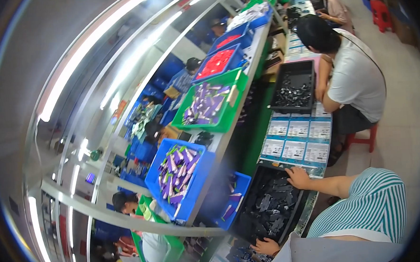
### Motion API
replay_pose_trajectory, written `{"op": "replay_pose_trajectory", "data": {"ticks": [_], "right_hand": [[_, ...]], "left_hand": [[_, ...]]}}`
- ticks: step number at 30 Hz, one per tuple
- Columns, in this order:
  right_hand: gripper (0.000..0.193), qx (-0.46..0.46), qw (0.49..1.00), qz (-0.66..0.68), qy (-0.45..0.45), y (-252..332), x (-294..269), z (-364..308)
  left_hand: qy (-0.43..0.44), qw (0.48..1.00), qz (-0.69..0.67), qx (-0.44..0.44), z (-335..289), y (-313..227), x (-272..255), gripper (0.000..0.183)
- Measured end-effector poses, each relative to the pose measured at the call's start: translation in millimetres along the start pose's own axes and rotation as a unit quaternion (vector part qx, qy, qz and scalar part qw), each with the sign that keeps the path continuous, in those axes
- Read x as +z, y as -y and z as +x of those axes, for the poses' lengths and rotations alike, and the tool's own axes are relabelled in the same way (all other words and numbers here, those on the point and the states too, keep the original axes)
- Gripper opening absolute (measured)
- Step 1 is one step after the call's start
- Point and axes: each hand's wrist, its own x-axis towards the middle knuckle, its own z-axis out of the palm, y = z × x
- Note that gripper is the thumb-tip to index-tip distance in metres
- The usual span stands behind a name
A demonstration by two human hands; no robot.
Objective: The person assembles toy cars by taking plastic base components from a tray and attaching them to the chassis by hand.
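Note:
A black plastic tray (243, 222) holding loose dark flat parts (273, 200) lies in front of me at the lower right. My right hand (298, 178) is at its far right corner, fingers hooked over the rim. At the opposite end, close to the lower edge of the picture, my left hand (266, 247) grips the tray's near rim, with a dark band at its wrist. The hands hold the tray and none of the parts. Below my left hand, more small dark pieces (240, 260) lie on printed sheets.
Printed sheets (294, 149) cover the bench beyond my tray. A co-worker in a white shirt (356, 64) sits there by another black tray (293, 86). Leftward, a shelf bears a blue bin (206, 176) of purple-striped pieces and a green bin (237, 101). A smaller blue bin (241, 186) adjoins my tray.

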Motion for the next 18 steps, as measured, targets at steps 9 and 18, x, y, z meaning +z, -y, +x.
{"op": "replay_pose_trajectory", "data": {"ticks": [9, 18], "right_hand": [[0.054, -0.025, 0.999, -0.026, -0.02, -9.7, 6.1, 1.7], [0.056, -0.023, 0.999, -0.024, 0.004, 2.3, 9.1, 9.8]], "left_hand": [[0.009, 1.0, 0.018, 0.018, 4.6, -1.4, 10.3, 0.035], [-0.007, 1.0, 0.015, 0.012, 9.6, 1.8, 5.1, 0.036]]}}
